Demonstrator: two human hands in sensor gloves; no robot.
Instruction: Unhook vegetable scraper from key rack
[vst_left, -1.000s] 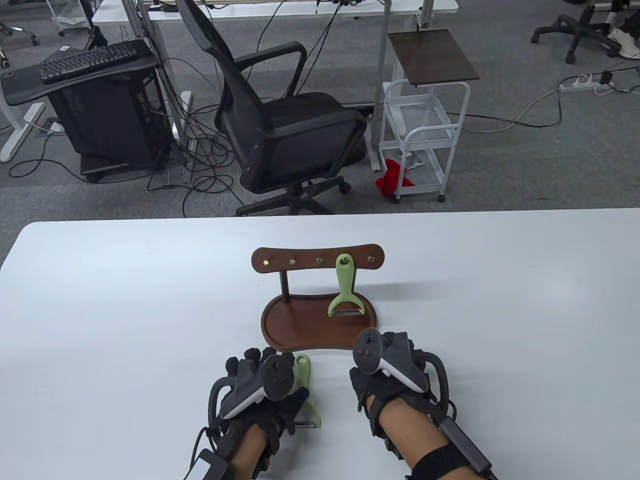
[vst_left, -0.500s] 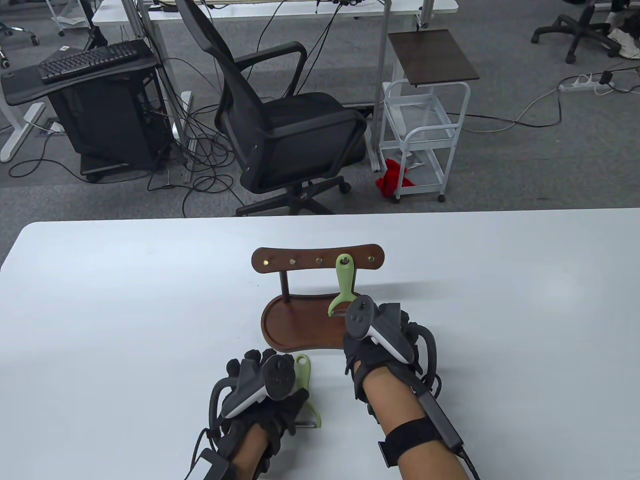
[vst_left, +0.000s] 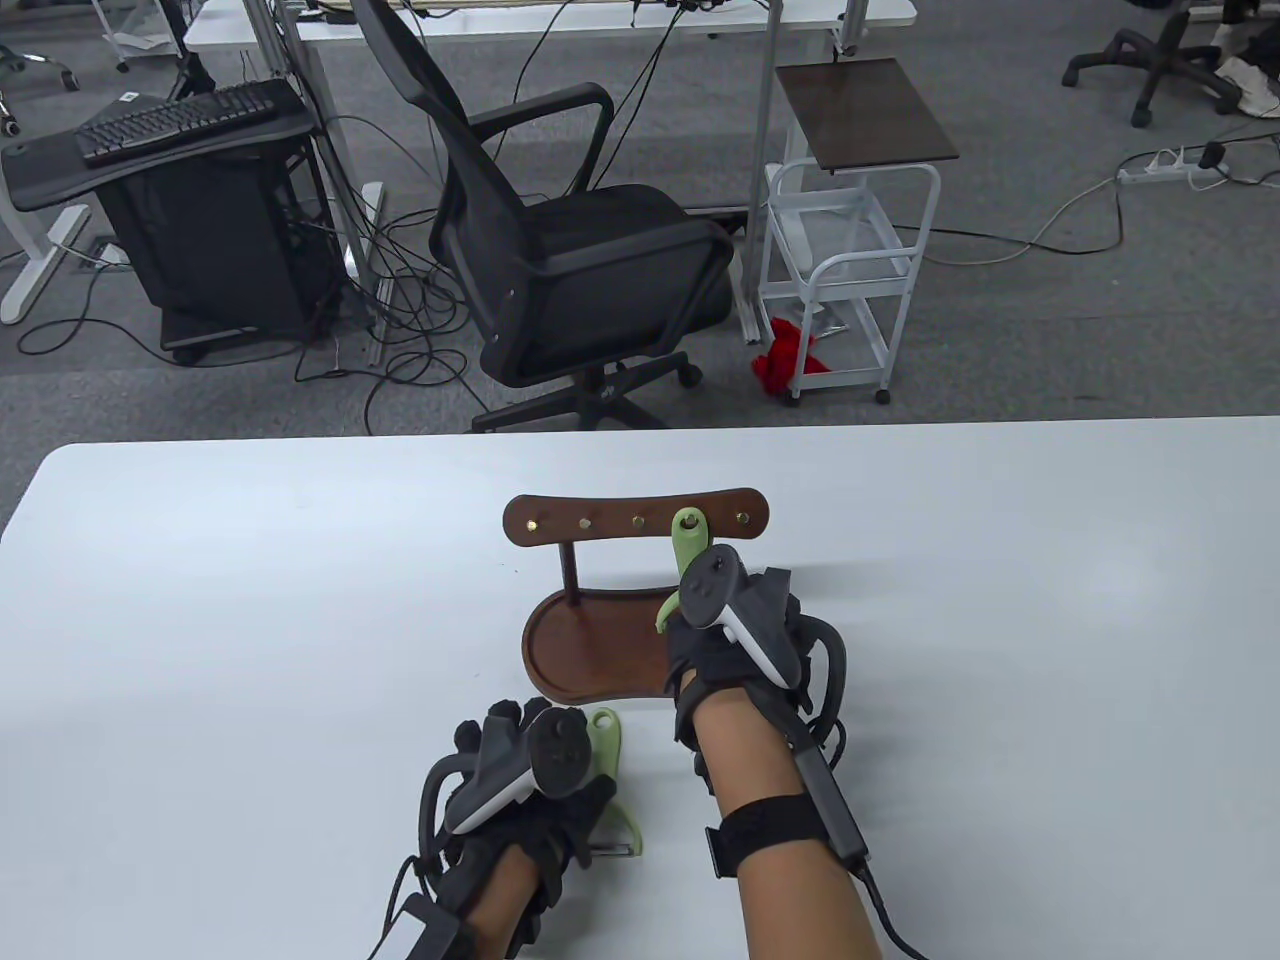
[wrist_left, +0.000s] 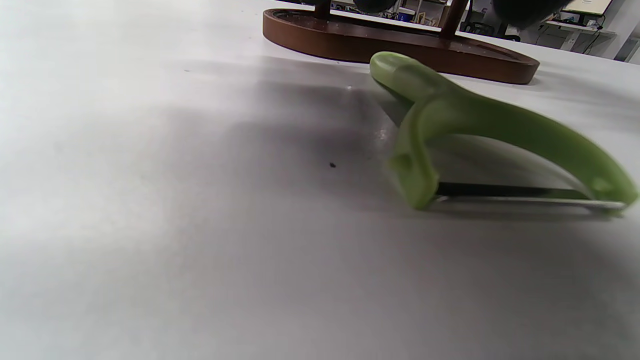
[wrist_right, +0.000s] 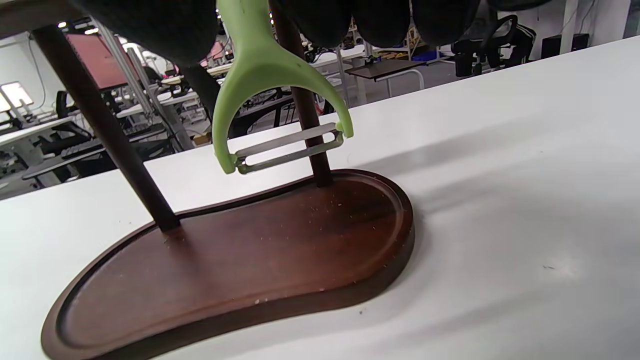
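A green vegetable scraper (vst_left: 688, 530) hangs by its handle loop from the fourth brass hook of the wooden key rack (vst_left: 600, 520). Its blade hangs over the rack's base tray (vst_left: 590, 650). My right hand (vst_left: 695, 590) is at the scraper's handle. In the right wrist view the thumb lies on the left of the handle (wrist_right: 260, 75) and the fingers (wrist_right: 380, 15) on its right, pinching it. My left hand (vst_left: 510, 770) rests on the table in front of the rack, empty. A second green scraper (vst_left: 607, 740) lies on the table beside it, also in the left wrist view (wrist_left: 475, 120).
The rack stands mid-table on the white tabletop (vst_left: 250, 620). Its base tray (wrist_right: 225, 260) holds nothing but crumbs. Beyond the table's far edge are an office chair (vst_left: 570, 250) and a white cart (vst_left: 850, 260).
My right hand has moved forward and up from the table in front of the rack to the hanging scraper's handle. My left hand and the second scraper have not moved.
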